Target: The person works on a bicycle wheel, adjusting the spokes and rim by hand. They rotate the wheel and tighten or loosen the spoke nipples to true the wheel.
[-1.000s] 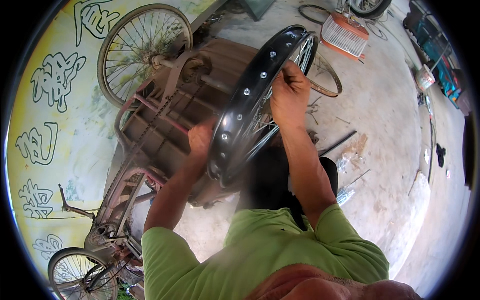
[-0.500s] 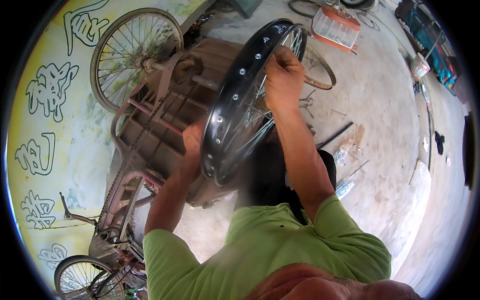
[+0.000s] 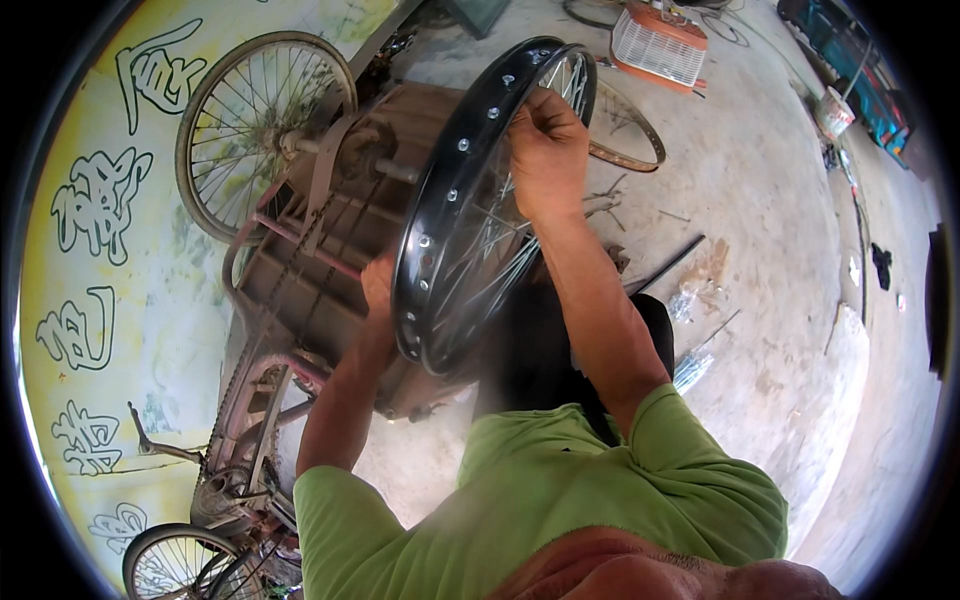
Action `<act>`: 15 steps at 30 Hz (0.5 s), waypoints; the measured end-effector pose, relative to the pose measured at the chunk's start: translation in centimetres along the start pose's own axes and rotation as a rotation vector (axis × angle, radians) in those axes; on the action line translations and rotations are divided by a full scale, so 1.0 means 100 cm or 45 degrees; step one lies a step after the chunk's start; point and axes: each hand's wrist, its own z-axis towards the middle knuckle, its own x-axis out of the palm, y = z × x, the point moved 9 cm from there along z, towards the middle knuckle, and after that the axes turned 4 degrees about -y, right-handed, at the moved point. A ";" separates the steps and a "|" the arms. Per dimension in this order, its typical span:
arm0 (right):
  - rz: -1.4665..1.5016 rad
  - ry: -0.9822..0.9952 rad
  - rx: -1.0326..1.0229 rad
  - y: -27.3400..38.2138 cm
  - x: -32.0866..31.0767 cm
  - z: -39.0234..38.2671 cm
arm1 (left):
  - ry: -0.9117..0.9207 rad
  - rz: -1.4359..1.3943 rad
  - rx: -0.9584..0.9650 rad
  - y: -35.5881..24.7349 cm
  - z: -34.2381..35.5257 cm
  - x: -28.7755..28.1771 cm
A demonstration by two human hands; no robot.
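A black bicycle wheel rim (image 3: pixel 437 205) stands tilted before me, with silver nipples dotting its outer channel. Thin metal spokes (image 3: pixel 500 245) run inside it, several of them bunched together low down. My right hand (image 3: pixel 550 150) is closed in a pinch at the rim's upper inner edge, among the spokes; whatever lies between the fingertips is hidden. On the other side, my left hand (image 3: pixel 378 283) is against the rim's left side, its fingers out of sight behind the rim.
An overturned rusty tricycle (image 3: pixel 300 250) lies to the left, its spoked wheel (image 3: pixel 265 130) raised beside a painted wall. A bare rusty rim (image 3: pixel 645 145), an orange and white crate (image 3: pixel 660 48), a black rod (image 3: pixel 668 262) and loose spokes (image 3: pixel 695 370) lie on the floor at right.
The wheel rim and my right hand have shifted slightly left in the picture. The background has moved a little too, and the right hand keeps its pinch at the rim.
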 end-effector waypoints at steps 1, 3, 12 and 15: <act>-0.022 -0.003 0.002 0.001 0.000 0.001 | 0.013 0.025 -0.019 0.000 0.000 0.001; -0.060 -0.005 0.006 0.005 0.001 0.000 | 0.009 0.064 -0.023 0.003 -0.001 0.002; -0.048 0.040 0.135 0.012 0.005 -0.006 | -0.003 0.167 0.050 0.009 0.000 0.002; -0.099 -0.034 0.092 0.011 0.002 -0.002 | -0.016 0.177 0.085 0.009 -0.001 0.002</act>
